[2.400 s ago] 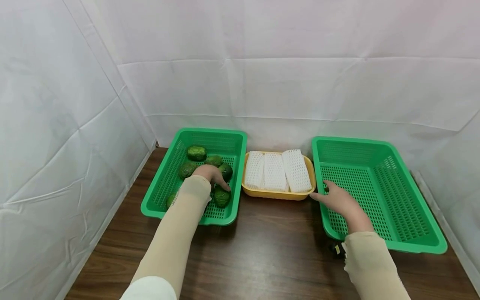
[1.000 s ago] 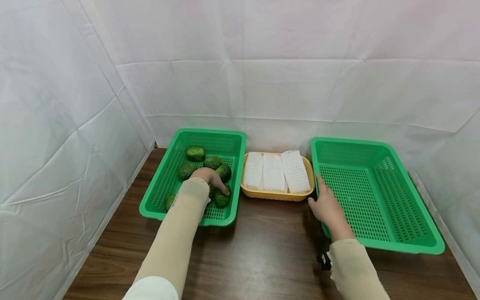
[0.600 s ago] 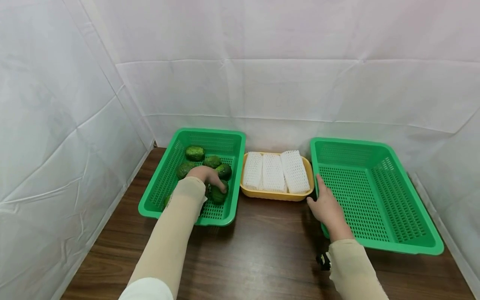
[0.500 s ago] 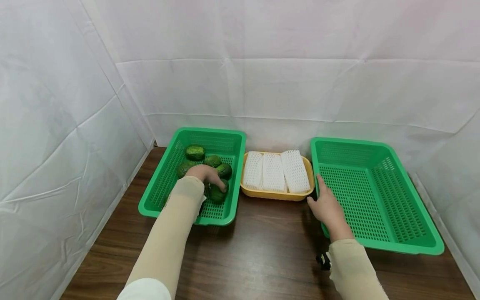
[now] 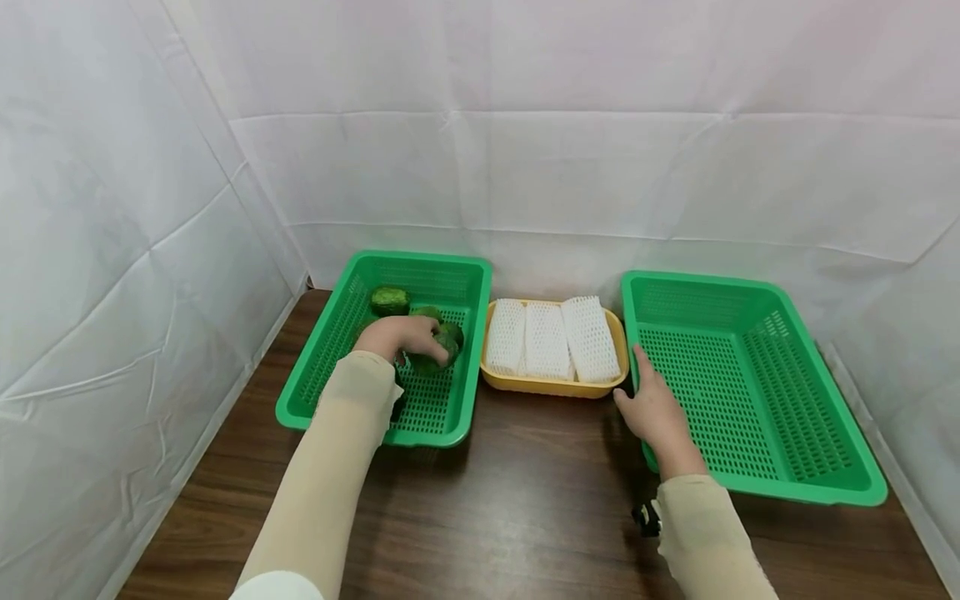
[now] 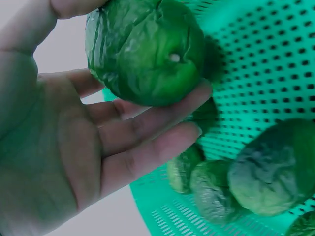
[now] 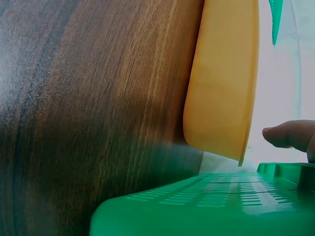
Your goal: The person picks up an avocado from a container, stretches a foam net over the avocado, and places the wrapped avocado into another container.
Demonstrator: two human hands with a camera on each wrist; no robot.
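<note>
My left hand [image 5: 399,335] is over the left green basket [image 5: 288,400], its thumb and fingers gripping a dark green, wrinkled avocado [image 6: 147,54]. In the left wrist view the avocado sits between thumb and fingertips, apart from the basket floor. Several other avocados [image 6: 270,169] lie below it, one of them [image 5: 390,301] near the basket's back wall. My right hand [image 5: 657,417] rests at the left rim of the right green basket [image 5: 757,375], fingers extended and holding nothing. Only a fingertip [image 7: 288,135] of it shows in the right wrist view, above the basket rim.
Between the baskets stands a yellow tray [image 5: 536,388] with white foam net sleeves [image 5: 547,342] laid side by side. Everything stands on a dark wooden table [image 5: 510,500]. White cloth walls [image 5: 555,167] close off the back and sides.
My left hand has lifted an avocado from the front right of the left basket and drawn back and slightly left. My right hand shifted earlier along the right basket's rim, then stayed still.
</note>
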